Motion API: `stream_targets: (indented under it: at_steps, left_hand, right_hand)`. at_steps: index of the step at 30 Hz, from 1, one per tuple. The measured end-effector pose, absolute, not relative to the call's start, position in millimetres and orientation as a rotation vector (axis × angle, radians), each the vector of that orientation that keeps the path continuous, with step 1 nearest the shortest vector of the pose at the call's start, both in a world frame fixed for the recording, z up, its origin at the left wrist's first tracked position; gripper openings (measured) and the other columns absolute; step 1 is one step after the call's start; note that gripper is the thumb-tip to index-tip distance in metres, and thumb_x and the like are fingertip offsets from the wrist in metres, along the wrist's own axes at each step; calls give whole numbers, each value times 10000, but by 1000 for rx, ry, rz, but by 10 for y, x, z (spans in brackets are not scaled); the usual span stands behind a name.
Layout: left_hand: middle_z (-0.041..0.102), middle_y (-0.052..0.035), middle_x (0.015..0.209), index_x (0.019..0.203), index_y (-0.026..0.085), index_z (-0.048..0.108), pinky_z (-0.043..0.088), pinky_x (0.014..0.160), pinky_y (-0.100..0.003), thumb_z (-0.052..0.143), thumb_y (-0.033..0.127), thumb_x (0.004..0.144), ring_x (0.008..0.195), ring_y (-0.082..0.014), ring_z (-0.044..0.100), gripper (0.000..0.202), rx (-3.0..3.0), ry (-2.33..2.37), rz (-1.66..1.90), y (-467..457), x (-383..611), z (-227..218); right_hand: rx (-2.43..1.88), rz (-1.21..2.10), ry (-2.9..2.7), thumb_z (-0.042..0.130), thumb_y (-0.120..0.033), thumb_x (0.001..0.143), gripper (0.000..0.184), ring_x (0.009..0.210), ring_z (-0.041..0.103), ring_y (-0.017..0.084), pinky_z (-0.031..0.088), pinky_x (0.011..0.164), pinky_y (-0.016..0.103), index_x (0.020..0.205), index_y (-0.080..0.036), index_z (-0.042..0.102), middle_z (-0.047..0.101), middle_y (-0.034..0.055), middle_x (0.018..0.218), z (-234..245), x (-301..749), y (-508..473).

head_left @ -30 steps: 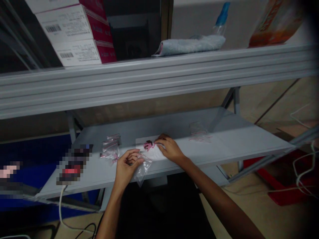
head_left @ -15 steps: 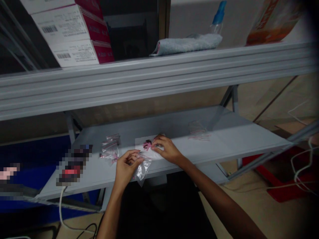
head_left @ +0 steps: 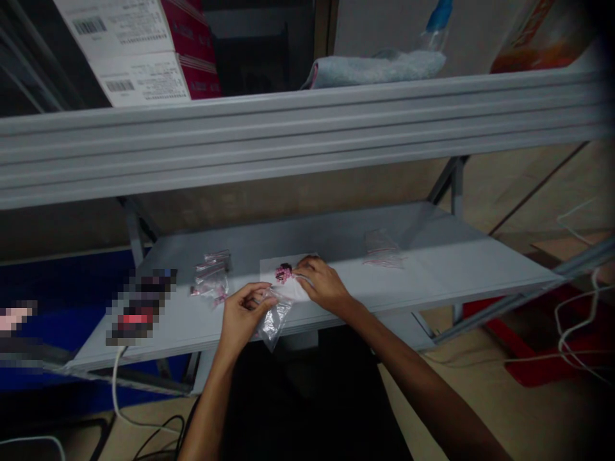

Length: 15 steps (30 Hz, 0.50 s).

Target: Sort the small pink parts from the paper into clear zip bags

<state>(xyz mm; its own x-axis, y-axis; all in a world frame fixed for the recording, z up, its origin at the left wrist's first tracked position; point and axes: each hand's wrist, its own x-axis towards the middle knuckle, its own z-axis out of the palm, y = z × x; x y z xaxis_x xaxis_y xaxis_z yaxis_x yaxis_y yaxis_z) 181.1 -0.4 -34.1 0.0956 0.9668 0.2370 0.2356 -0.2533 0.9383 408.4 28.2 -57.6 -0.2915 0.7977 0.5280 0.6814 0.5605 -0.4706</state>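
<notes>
Upper shelf, behind metal rail (head_left: 288, 134): white-and-crimson boxes (head_left: 144, 45) at eleven o'clock, folded gray towel (head_left: 375, 69) at twelve, spray bottle (head_left: 437, 29) with blue top just behind it, orange carton (head_left: 542, 45) at one. Red crate (head_left: 542, 346) on floor at four, white cables (head_left: 576, 326) lying across it.

Got the lower shelf (head_left: 456, 269) in front of me, with a sheet of paper (head_left: 271, 269) in the middle, a little pile of zip bags (head_left: 211, 275) just left of it and one more zip bag (head_left: 382, 250) well off to the right. Up on the shelf above (head_left: 288, 134), a folded towel (head_left: 375, 70) sits right of some stacked boxes (head_left: 144, 45).
</notes>
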Motion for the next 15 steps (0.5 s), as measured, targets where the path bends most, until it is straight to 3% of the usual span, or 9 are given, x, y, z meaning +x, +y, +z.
stream_targets:
  at_steps: [10,15]
  left_hand:
    - [708,-29,799,966,167,742,455,577,-220,831,306,671,637,-133,596,338,1572,1170,1209,9,1807,-358]
    - [701,-21,775,968,169,744,455,585,-217,827,293,679,646,-131,603,325,1594,1173,1205,1,1812,-334]
  right_hand:
    - [-1213,151,-2139,614,-265,927,144,1013,575,227,458,917,375,996,-186,713,672,89,1016,-632,4081,354]
    - [-1164,217,-2104,608,-202,925,108,1015,582,218,460,910,365,935,-176,713,672,82,997,-556,4074,328]
